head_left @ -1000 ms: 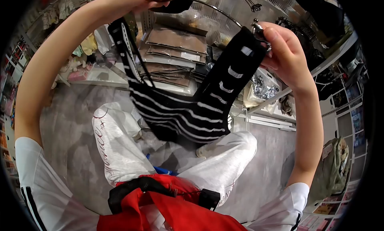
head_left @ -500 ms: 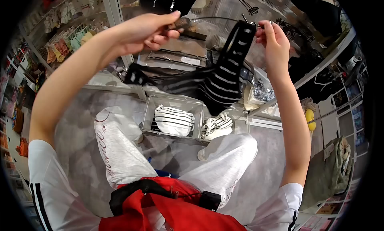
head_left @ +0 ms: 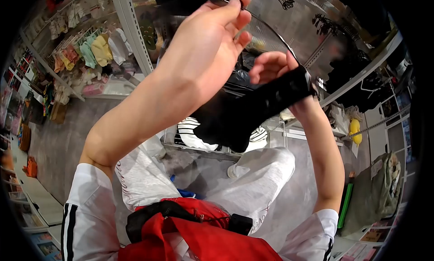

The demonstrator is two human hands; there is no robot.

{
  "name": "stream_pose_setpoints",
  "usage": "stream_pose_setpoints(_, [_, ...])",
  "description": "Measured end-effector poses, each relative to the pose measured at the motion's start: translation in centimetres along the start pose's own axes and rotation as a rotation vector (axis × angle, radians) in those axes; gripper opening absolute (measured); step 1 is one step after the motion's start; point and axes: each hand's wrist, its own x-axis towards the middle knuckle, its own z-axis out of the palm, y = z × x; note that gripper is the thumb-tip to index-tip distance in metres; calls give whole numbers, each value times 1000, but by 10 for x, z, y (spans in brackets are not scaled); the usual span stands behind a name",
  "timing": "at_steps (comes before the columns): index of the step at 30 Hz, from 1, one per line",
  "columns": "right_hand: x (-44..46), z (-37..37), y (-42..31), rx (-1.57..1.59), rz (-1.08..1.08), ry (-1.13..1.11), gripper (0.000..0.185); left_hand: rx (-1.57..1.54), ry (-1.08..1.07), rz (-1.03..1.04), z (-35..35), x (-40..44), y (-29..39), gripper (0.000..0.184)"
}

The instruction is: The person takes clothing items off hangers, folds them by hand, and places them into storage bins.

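A black garment hangs from a dark, thin clip hanger. My left hand is closed around the middle of the hanger, near its hook, at the top of the view. My right hand is behind the hanger's right end, its fingers loosely curled and apart. One band of the garment crosses in front of my right palm and wrist, hiding part of the hand. A metal clip shows at that end. The hanger's left end runs behind my left hand.
Below the garment, a clear bin holds a white striped cloth. Shelf posts stand behind. Small clothes hang at left, dark garments at right. A grey-green bag rests on the right.
My left hand has moved right and up, nearer my right hand. The hanger and garment have turned, showing plain black instead of stripes. My right hand has lowered and loosened its pinch.
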Motion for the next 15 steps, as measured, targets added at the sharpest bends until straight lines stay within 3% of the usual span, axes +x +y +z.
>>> stream_pose_setpoints(2, [-10, 7, -3, -16, -70, -108, 54, 68, -127, 111, -16, 11, -3, 12])
stream_pose_setpoints(3, [-14, 8, -5, 11, -88, -62, 54, 169, 77, 107, 16, 6, 26, 14])
stream_pose_setpoints(6, [-22, 16, -11, 51, -127, 145, 56, 262, 182, 212, 25, 2, 33, 9])
stream_pose_setpoints(8, [-24, 26, -15, 20, -129, 361, 57, 238, 91, 242, 16, 1, 35, 9])
stream_pose_setpoints(10, [-28, 21, -22, -36, -202, 291, 51, 253, 19, 292, 12, -1, 37, 9])
stream_pose_setpoints(12, [-27, 19, -27, -84, -287, 241, 47, 213, -53, 211, 4, -3, 44, 9])
stream_pose_setpoints(15, [-26, 22, -34, -354, -330, 353, 36, 188, -40, 159, 3, -6, 47, 10])
